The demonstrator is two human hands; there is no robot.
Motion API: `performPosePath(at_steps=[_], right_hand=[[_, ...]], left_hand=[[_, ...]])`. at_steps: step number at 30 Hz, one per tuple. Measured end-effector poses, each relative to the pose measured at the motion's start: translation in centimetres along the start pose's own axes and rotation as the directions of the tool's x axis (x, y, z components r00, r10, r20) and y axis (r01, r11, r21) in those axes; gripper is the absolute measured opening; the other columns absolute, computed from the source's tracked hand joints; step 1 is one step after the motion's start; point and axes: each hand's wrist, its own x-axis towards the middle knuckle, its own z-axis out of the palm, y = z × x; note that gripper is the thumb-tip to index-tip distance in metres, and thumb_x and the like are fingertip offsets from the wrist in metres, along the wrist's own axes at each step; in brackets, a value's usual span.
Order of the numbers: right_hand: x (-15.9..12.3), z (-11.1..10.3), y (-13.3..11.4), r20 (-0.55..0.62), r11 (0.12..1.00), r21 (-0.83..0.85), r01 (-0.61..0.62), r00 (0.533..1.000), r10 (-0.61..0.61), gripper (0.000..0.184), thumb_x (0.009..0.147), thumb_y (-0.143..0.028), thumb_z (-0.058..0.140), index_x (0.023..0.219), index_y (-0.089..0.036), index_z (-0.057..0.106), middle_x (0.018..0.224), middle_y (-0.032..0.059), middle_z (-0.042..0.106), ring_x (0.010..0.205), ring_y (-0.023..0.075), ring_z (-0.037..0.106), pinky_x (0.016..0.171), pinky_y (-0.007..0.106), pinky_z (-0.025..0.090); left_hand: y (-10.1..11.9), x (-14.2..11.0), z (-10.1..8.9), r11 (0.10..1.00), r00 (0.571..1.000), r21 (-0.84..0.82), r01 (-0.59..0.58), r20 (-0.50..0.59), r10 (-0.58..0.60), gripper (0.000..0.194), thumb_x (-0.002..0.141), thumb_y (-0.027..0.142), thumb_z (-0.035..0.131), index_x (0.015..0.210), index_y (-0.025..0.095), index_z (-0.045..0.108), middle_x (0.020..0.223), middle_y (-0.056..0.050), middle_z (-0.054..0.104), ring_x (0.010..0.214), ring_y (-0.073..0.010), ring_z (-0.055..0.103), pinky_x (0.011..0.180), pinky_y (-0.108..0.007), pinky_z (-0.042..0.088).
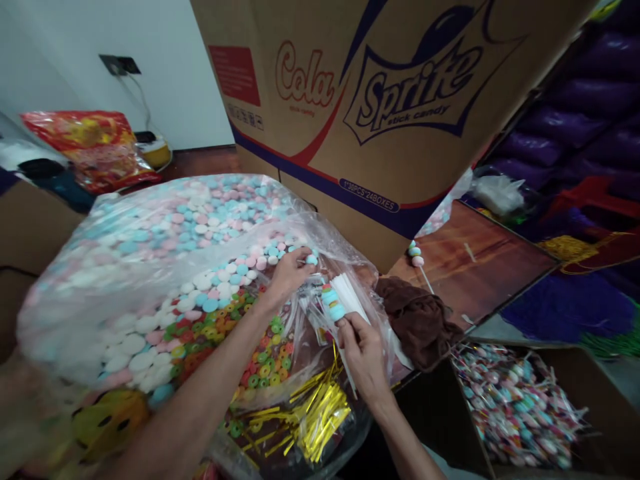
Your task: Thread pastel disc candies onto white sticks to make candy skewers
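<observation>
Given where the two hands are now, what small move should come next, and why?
Probably bring the left hand with its blue candy over to the stick in the right hand and thread it on: the stick already carries a few candies, and the hands are close together.

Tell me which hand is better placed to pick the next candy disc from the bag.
Left. The left hand already reaches into the bag of pastel discs, pinching one at its fingertips. The right hand is occupied holding the white stick with discs threaded on.
</observation>
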Motion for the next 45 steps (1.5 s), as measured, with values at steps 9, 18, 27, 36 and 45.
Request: performPosePath(at_steps=[9,18,27,36,45], right_hand=[[-0.7,-0.8,-0.3,0.071,0.997,-0.060,0.044,0.997,-0.040,0.033,0.094,-0.036,0.046,0.065,-0.020,0.045,0.059,-0.0048,0.039,0.058,0.0119,0.038,0.053,0.024,0.028],[-0.7,-0.6,0.7,0.116,0.995,-0.094,-0.018,0.993,0.029,0.033,0.092,-0.040,0.047,0.066,-0.020,0.046,0.059,-0.0051,0.037,0.057,0.0116,0.035,0.052,0.025,0.025],[-0.2,-0.6,0.4,0.115,0.995,-0.095,-0.044,0.992,0.055,0.034,0.091,-0.040,0.047,0.063,-0.021,0.042,0.057,-0.0052,0.037,0.056,0.0119,0.036,0.053,0.025,0.026],[-0.1,-0.8,0.0,0.127,0.993,-0.118,-0.012,0.992,0.027,0.032,0.091,-0.040,0.048,0.066,-0.020,0.047,0.058,-0.0053,0.037,0.056,0.0118,0.035,0.051,0.024,0.026],[-0.8,-0.6,0.5,0.139,0.988,-0.153,0.008,0.990,0.013,0.031,0.093,-0.038,0.047,0.068,-0.020,0.048,0.059,-0.0045,0.041,0.059,0.0121,0.038,0.053,0.024,0.027]], left_hand=[[1.1,-6.0,0.2,0.939,0.998,-0.339,0.050,0.045,-0.037,0.032,0.062,0.018,0.078,0.091,0.016,0.066,0.084,-0.002,0.071,0.076,-0.0132,0.065,0.073,-0.023,0.049],[-0.9,-6.1,0.1,0.993,0.995,0.072,-0.089,-0.032,0.092,0.034,0.069,0.013,0.070,0.103,0.017,0.075,0.092,-0.005,0.075,0.080,-0.0175,0.069,0.076,-0.028,0.055],[-0.9,-6.5,-1.1,0.992,0.984,0.067,-0.108,0.147,0.098,0.032,0.075,0.018,0.069,0.106,0.016,0.074,0.102,-0.007,0.074,0.087,-0.0180,0.069,0.079,-0.028,0.056],[-1.2,-6.4,-0.9,0.991,0.997,-0.125,0.047,0.070,-0.038,0.037,0.072,0.029,0.074,0.104,0.012,0.073,0.098,-0.009,0.076,0.087,-0.0205,0.071,0.084,-0.033,0.056],[-1.5,-6.3,-0.7,0.989,0.996,-0.144,0.040,-0.073,-0.051,0.028,0.069,0.023,0.072,0.095,0.012,0.074,0.091,-0.007,0.076,0.082,-0.0188,0.070,0.077,-0.029,0.056]])
